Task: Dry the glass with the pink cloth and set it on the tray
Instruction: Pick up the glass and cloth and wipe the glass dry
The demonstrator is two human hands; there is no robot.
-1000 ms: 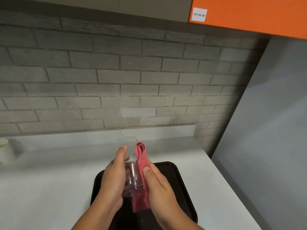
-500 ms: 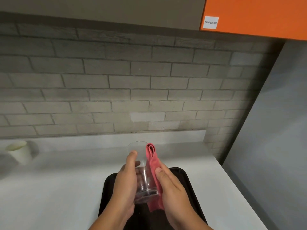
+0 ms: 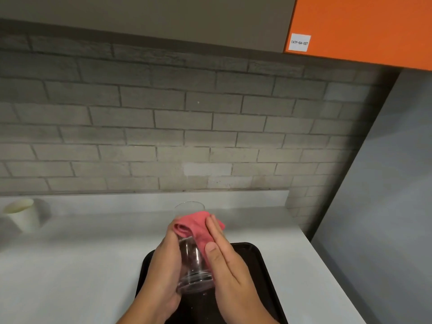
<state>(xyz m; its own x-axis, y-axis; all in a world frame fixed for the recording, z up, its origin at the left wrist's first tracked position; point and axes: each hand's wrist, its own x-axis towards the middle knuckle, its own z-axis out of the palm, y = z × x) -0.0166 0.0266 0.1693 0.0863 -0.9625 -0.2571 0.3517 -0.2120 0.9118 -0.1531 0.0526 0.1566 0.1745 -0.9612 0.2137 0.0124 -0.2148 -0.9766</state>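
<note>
I'm at a kitchen counter: white worktop (image 3: 70, 265), grey brick backsplash (image 3: 163, 127), orange wall cabinet (image 3: 364, 26) far right, paper cup (image 3: 23, 216) far left.

Two hands show, near the middle: one left hand (image 3: 163, 272) and one right hand (image 3: 230, 265). There is one clear glass (image 3: 192, 260), one pink cloth (image 3: 198, 228) and one black tray (image 3: 254, 260) on the one white tabletop (image 3: 81, 265). One pale paper cup (image 3: 22, 215) stands far left. One orange cabinet door (image 3: 364, 26), upper right, carries one white label (image 3: 299, 42).
</note>
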